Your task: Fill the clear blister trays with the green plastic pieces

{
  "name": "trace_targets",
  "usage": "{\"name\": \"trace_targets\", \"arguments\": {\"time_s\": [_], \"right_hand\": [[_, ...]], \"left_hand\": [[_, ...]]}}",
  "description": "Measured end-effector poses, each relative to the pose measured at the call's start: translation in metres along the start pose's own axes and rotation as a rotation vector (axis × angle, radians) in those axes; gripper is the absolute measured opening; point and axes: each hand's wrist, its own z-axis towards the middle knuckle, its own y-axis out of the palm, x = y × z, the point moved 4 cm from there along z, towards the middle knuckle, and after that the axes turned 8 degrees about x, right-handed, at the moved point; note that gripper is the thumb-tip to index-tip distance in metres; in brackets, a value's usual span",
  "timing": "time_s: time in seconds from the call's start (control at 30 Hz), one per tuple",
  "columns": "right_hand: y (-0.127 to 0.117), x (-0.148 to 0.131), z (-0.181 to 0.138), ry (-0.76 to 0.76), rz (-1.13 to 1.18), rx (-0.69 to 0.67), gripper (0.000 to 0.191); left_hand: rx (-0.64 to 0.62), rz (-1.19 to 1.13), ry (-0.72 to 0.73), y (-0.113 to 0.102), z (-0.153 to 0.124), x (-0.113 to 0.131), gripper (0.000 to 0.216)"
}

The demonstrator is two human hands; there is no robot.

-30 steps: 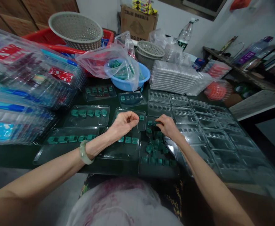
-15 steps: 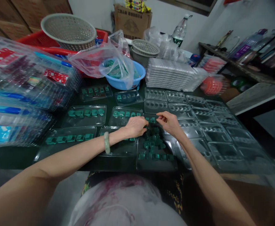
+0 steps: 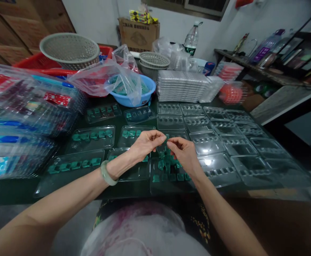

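Note:
My left hand [image 3: 148, 144], with a pale green bangle [image 3: 109, 173] on its wrist, is closed in a pinch. A small translucent green piece [image 3: 167, 137] shows at its fingertips. My right hand [image 3: 184, 153] is also closed, its thumb and fingers pressed together close to the left fingertips; what they hold, if anything, is hidden. Below the hands lies a loose heap of green pieces [image 3: 161, 164], partly covered by the right hand. The clear tray [image 3: 158, 188] nearest me carries a row of green pieces. Another clear tray [image 3: 176, 133] lies just behind my fingers.
More clear trays with green pieces [image 3: 94, 135] lie to the left, and trays without green pieces [image 3: 207, 142] to the right. At the back stand a blue basin [image 3: 130, 101], stacked clear trays [image 3: 182, 87] and a grey colander [image 3: 69, 48]. Packaged goods [image 3: 25, 124] are piled at left.
Both hands have come together, the right moving left and the left fingers reaching toward it. The camera view has also shifted slightly.

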Motion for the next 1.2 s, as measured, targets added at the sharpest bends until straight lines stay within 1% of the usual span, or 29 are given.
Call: {"name": "trace_targets", "arguments": {"time_s": [0.13, 0.2, 0.3, 0.4, 0.53, 0.6, 0.73, 0.9, 0.97, 1.07, 1.13, 1.2], "right_hand": [[0.001, -0.001, -0.007, 0.055, 0.093, 0.038, 0.019], [0.001, 0.001, -0.012, 0.068, 0.115, 0.052, 0.019], [0.001, 0.002, -0.019, 0.080, 0.155, 0.116, 0.016], [0.002, 0.003, -0.027, 0.085, 0.160, 0.166, 0.015], [0.002, 0.005, -0.032, 0.087, 0.147, 0.192, 0.013], [0.001, 0.006, -0.033, 0.080, 0.128, 0.187, 0.011], [0.002, 0.006, -0.031, 0.048, 0.070, 0.127, 0.007], [0.003, 0.006, -0.030, 0.005, 0.008, 0.115, 0.003], [0.004, 0.007, -0.030, -0.002, -0.018, 0.119, 0.001], [0.003, 0.011, -0.030, 0.000, -0.046, 0.119, 0.001], [0.001, 0.013, -0.031, 0.014, -0.051, 0.103, 0.003], [-0.002, 0.014, -0.032, 0.029, -0.035, 0.090, 0.004]], "left_hand": [[0.029, -0.002, 0.019, 0.005, -0.009, 0.002, 0.025], [0.021, -0.030, 0.011, 0.007, -0.013, -0.001, 0.024], [0.002, -0.064, 0.003, 0.009, -0.017, -0.006, 0.021], [-0.001, -0.113, -0.007, 0.011, -0.020, -0.011, 0.020], [0.013, -0.121, -0.007, 0.013, -0.022, -0.012, 0.020], [0.011, -0.118, -0.015, 0.014, -0.022, -0.012, 0.022], [-0.001, -0.109, -0.062, 0.015, -0.022, -0.014, 0.027], [-0.092, -0.062, -0.144, 0.013, -0.019, -0.014, 0.021], [-0.098, -0.074, -0.144, 0.012, -0.019, -0.010, 0.021], [-0.073, -0.068, -0.113, 0.012, -0.022, -0.005, 0.021], [-0.072, -0.041, -0.090, 0.015, -0.024, -0.003, 0.019], [-0.078, -0.034, -0.096, 0.017, -0.024, -0.004, 0.018]]}}
